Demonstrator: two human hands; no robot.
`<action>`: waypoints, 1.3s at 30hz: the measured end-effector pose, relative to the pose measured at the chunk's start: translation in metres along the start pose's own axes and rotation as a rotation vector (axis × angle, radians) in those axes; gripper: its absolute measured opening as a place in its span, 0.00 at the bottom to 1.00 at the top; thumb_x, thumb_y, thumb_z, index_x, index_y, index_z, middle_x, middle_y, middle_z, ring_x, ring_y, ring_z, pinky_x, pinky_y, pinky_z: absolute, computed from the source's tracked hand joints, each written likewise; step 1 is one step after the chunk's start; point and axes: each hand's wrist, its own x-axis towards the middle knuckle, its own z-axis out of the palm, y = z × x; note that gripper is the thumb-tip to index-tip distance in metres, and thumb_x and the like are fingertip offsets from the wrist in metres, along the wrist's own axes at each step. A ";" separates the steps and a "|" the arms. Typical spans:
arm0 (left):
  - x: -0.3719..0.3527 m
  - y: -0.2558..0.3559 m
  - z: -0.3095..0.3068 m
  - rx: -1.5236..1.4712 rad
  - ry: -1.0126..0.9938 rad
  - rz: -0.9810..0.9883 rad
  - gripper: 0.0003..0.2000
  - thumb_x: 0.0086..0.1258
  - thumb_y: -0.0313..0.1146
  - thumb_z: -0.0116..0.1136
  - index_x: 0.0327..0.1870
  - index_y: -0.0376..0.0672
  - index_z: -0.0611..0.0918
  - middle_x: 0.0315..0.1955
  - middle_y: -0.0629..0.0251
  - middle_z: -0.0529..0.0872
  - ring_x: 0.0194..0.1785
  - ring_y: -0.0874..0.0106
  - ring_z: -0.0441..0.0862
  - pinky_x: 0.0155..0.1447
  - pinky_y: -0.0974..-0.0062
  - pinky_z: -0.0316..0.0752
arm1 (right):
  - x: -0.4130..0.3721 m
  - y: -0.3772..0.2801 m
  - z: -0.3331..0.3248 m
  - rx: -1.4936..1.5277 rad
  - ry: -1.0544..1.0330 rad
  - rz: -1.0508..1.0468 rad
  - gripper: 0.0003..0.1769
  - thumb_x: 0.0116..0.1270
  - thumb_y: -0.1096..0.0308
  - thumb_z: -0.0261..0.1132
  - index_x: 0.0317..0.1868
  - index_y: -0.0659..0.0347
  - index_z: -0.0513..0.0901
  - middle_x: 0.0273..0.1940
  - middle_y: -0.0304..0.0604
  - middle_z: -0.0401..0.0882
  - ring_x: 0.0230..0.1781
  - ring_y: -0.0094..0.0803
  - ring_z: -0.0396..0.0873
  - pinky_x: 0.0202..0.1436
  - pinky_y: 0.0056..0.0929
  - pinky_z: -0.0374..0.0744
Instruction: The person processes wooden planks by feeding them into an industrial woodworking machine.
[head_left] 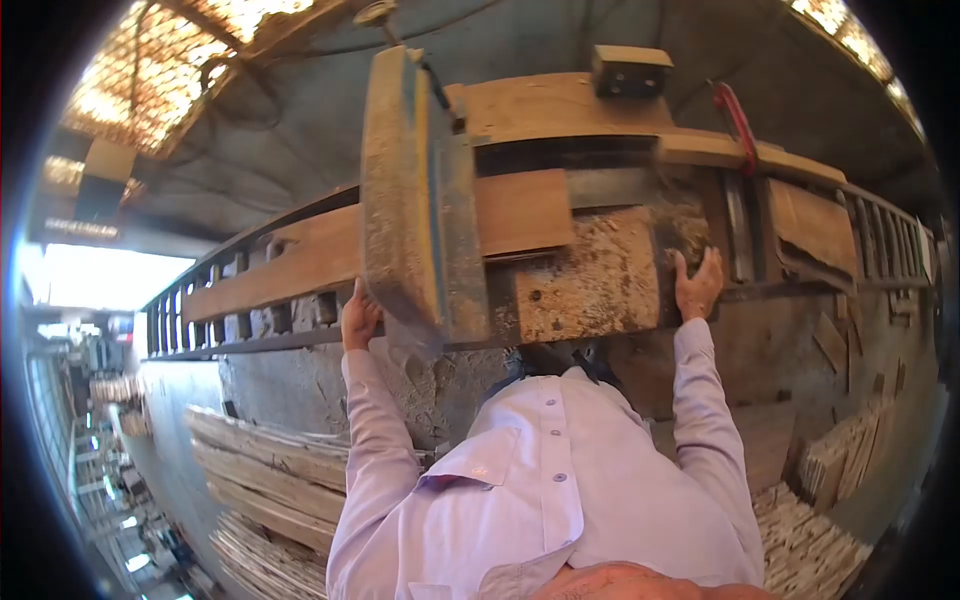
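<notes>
A long brown wooden board (275, 270) lies lengthwise on a slatted roller bed, and its other end (525, 212) shows past a tall, worn upright housing (395, 170). My left hand (360, 318) is at the board's near edge, left of the housing. Its fingers look curled on that edge, with one digit pointing up; part of the grip is hidden. Away to the right, my right hand (699, 284) rests by the near side of the machine, its thumb and fingers apart and nothing in them. Between the hands is a sawdust-covered plate (590, 285).
A red clamp (737, 125) sits at the back right near a wooden fence piece (755, 158). Behind the bed stands a dark box (630, 72). Another brown panel (812, 228) lies on the right. Stacked planks (265, 460) are on the floor at left, more wood strips (810, 535) at right.
</notes>
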 end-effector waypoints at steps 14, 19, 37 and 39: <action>0.076 -0.009 -0.036 -0.244 0.301 0.260 0.13 0.73 0.40 0.69 0.47 0.41 0.84 0.38 0.61 0.88 0.40 0.65 0.87 0.41 0.61 0.82 | -0.002 -0.003 0.002 -0.002 0.032 -0.005 0.50 0.70 0.29 0.58 0.76 0.63 0.66 0.79 0.54 0.59 0.82 0.45 0.54 0.82 0.47 0.53; 0.081 -0.045 -0.045 0.773 0.069 0.718 0.17 0.79 0.46 0.61 0.50 0.39 0.84 0.42 0.61 0.90 0.39 0.68 0.88 0.41 0.66 0.81 | 0.001 -0.010 0.002 0.029 0.015 0.054 0.52 0.68 0.26 0.58 0.77 0.61 0.65 0.80 0.53 0.58 0.82 0.45 0.53 0.83 0.50 0.50; 0.040 -0.004 0.012 -0.130 0.189 0.228 0.22 0.80 0.46 0.58 0.57 0.33 0.83 0.50 0.58 0.89 0.47 0.62 0.88 0.54 0.63 0.86 | 0.044 -0.047 0.025 0.046 0.039 0.176 0.60 0.59 0.17 0.57 0.77 0.57 0.66 0.81 0.54 0.53 0.84 0.46 0.45 0.85 0.55 0.39; 0.028 -0.007 0.021 0.019 0.210 0.327 0.23 0.79 0.47 0.60 0.59 0.33 0.82 0.45 0.59 0.90 0.46 0.61 0.88 0.51 0.62 0.85 | 0.045 -0.047 0.026 0.013 0.055 0.166 0.59 0.59 0.18 0.58 0.76 0.58 0.68 0.80 0.55 0.56 0.84 0.46 0.48 0.85 0.55 0.43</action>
